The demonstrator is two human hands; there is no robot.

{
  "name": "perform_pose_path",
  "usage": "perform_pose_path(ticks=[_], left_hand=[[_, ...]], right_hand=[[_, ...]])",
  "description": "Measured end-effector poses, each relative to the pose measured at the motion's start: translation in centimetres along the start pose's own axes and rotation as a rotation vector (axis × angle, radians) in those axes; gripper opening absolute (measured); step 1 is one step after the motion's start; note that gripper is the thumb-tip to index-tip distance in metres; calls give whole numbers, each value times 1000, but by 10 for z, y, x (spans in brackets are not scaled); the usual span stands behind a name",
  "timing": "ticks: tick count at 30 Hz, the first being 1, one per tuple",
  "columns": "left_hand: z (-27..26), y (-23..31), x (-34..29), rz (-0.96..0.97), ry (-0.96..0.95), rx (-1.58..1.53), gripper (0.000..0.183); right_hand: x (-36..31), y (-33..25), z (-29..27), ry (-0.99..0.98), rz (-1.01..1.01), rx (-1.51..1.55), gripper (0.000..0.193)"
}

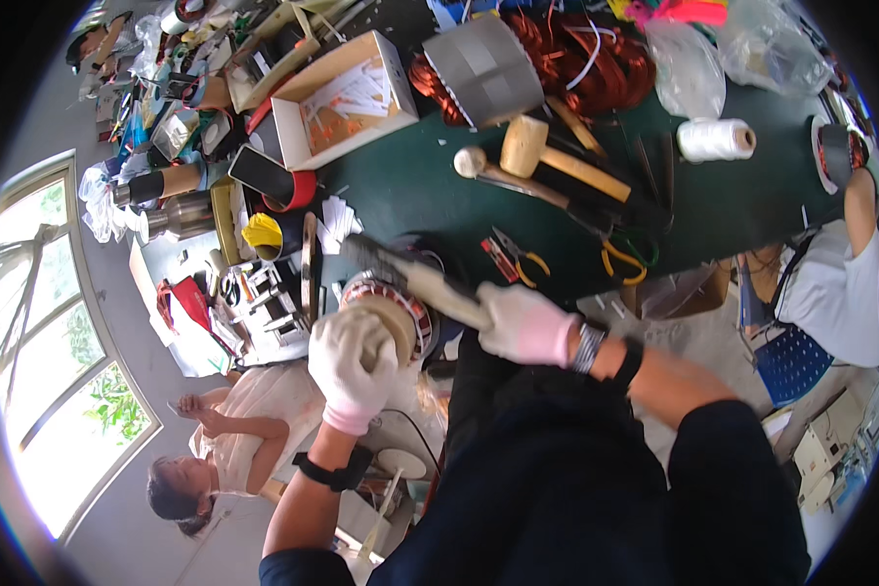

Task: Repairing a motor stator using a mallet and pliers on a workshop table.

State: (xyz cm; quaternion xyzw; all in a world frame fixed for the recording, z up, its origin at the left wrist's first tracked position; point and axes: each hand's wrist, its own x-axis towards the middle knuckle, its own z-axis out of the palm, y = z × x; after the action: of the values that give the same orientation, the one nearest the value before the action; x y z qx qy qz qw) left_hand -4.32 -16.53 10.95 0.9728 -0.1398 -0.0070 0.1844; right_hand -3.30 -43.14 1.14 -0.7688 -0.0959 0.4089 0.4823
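My right hand (527, 324), in a white glove with a pink cuff, is closed around the wooden handle of a hammer (439, 295). Its dark head (369, 256) is slightly blurred and hangs over the far side of a motor stator (422, 314) with copper and white parts round its ring. My left hand (354, 363), gloved alike, is curled at the near left of the stator, against a round tan piece (393, 324) in its middle. What its fingers grip is hidden.
On the green table (391, 186) lie a wooden mallet (557, 161), a ball-ended hammer (503, 178), yellow-handled pliers (523, 259), scissors (623, 259), a thread spool (716, 140) and copper coils (596, 68). A white box (347, 103) holds paper strips. One person (254, 430) sits left, another (830, 293) works right.
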Motion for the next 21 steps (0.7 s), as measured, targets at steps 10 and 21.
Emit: perform_pose_path(ticks=[10,21], left_hand=[[-1,11,-6,-364,-11,-102,29],[-6,-15,-9,173,-27,-23,46]], right_hand=[[27,-10,-23,-39,-75,-13,30],[42,-21,-62,32,-153,-125,28]])
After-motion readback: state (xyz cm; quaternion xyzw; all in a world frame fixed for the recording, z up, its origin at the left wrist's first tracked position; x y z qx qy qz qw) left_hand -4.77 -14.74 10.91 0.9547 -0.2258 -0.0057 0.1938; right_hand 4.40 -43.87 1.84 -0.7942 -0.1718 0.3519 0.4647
